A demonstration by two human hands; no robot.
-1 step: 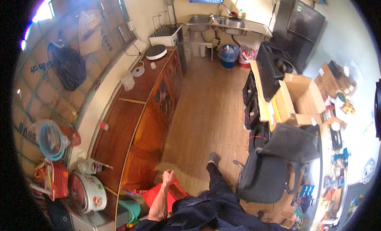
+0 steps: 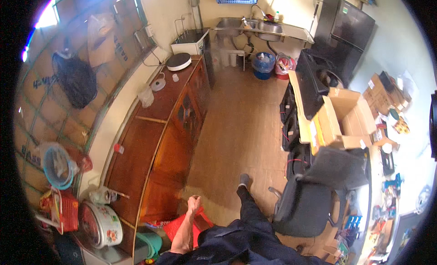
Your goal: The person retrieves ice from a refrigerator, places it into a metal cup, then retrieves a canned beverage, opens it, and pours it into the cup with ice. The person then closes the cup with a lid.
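At the lower middle, my left hand (image 2: 194,203) is closed in a fist beside the wooden cabinet. A bright red bag (image 2: 203,221) hangs from it, showing on both sides of my forearm. The fingers seem wrapped round the bag's top, though the grip itself is small in the picture. My right hand is out of sight. One leg in dark trousers with a grey sock (image 2: 244,179) reaches forward over the brown floor.
On the left runs a long wooden cabinet (image 2: 132,158) bearing a floral pot (image 2: 109,228). At right are a black office chair (image 2: 302,208) and an open cardboard box (image 2: 353,114). A blue bin (image 2: 263,67) stands under the far sink (image 2: 269,30).
The whole view has shifted very slightly. My left hand and the red bag keep the same pose.
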